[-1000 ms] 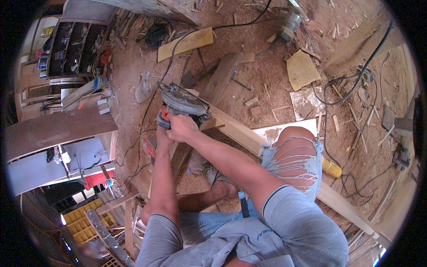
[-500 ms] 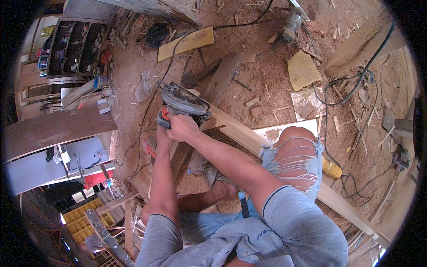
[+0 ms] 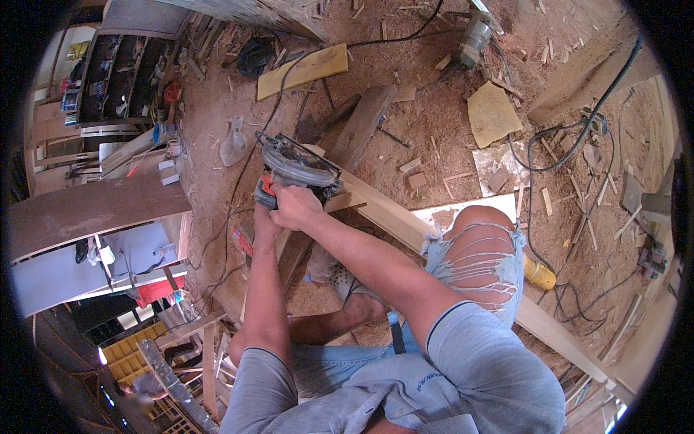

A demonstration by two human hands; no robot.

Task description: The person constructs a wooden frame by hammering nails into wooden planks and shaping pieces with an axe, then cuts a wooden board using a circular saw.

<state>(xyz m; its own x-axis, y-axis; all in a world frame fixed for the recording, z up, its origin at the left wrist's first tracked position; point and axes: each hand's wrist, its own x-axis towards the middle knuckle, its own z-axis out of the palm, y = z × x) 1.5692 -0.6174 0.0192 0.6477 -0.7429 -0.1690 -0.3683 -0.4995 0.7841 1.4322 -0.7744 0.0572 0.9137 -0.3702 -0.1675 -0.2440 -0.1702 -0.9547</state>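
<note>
Both my hands are on a circular saw [image 3: 300,165] with a grey guard and a red-and-black handle. My right hand [image 3: 296,207] is closed round the rear of its handle. Close against it, my left hand [image 3: 265,221] grips the same end, its fingers largely hidden. The saw rests on the end part of a long pale timber board [image 3: 390,215], which runs back under my bent right knee. Beneath the saw a dark wooden beam [image 3: 361,126] crosses the board. The blade itself cannot be seen.
Sawdust and offcuts cover the floor. A yellow board [image 3: 303,71] and a grey power tool [image 3: 475,42] lie ahead; cords wind over the floor. On the right are a yellow-bodied tool [image 3: 538,273] and a yellow sheet piece [image 3: 493,114]. Shelves [image 3: 119,76] stand left; another person [image 3: 148,383] is behind.
My hands and the saw stay almost in place. At the lower left, the other person has shifted and shows more of the body and an arm.
</note>
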